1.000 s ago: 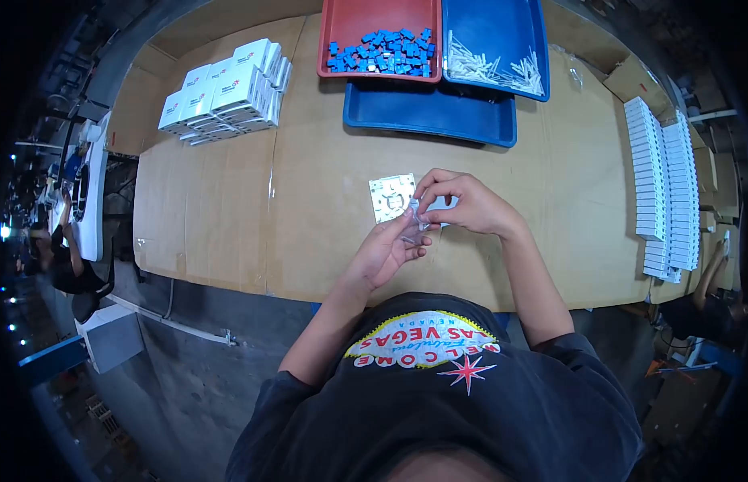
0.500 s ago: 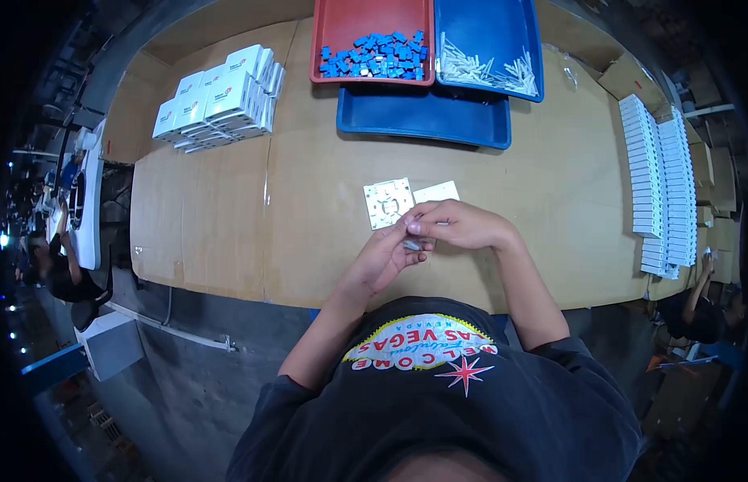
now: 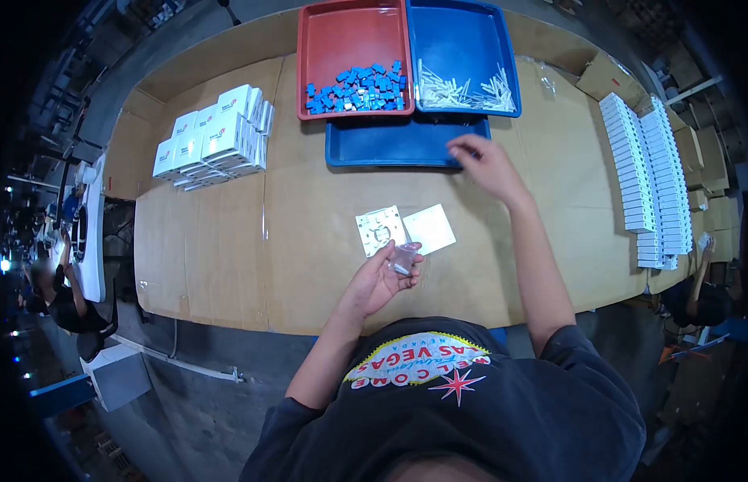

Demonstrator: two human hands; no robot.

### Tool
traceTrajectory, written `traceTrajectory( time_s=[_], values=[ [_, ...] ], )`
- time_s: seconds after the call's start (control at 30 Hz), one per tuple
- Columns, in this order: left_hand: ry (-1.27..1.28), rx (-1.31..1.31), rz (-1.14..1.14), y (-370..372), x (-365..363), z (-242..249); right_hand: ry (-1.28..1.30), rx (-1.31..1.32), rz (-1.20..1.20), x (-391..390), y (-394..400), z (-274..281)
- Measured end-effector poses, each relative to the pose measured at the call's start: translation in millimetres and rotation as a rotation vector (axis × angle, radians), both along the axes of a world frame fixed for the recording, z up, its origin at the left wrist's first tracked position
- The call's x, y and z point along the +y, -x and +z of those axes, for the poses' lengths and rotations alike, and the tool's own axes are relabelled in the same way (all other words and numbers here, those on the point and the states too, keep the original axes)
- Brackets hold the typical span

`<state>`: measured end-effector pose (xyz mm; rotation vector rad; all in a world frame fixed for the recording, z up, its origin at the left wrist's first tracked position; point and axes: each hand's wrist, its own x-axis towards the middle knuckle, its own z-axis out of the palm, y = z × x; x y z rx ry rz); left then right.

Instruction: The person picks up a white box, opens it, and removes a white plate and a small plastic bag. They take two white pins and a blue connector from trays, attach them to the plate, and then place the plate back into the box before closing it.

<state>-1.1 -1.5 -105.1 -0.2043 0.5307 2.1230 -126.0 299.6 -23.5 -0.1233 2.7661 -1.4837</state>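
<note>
My left hand [image 3: 378, 283] is closed on a small clear plastic bag [image 3: 403, 257], pinched between thumb and fingers. Something small and pale shows inside it, too small to name. Just beyond that hand lies a white plate with cutouts [image 3: 369, 232], and to its right a plain white square plate [image 3: 435, 228]. My right hand [image 3: 488, 169] is in the air by the right end of the empty-looking lower blue tray [image 3: 390, 145]. Its fingers are loosely bent and apart, with nothing visible in them.
A red tray [image 3: 354, 40] holds small blue parts; an upper blue tray [image 3: 462, 44] holds thin white pieces. White boxes [image 3: 205, 140] are piled at the left, and tall stacks of white boxes [image 3: 631, 161] line the right. Co-workers sit at both sides.
My right hand has left my left hand and moved up and right towards the trays. The small bag stays in my left hand. The view has shifted slightly.
</note>
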Motion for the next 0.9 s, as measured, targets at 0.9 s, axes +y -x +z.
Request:
traceTrajectory(
  time_s=[0.9],
  values=[
    [-0.118, 0.065, -0.092, 0, -13, -35, -0.637, 0.166, -0.109, 77, 135, -17]
  ],
)
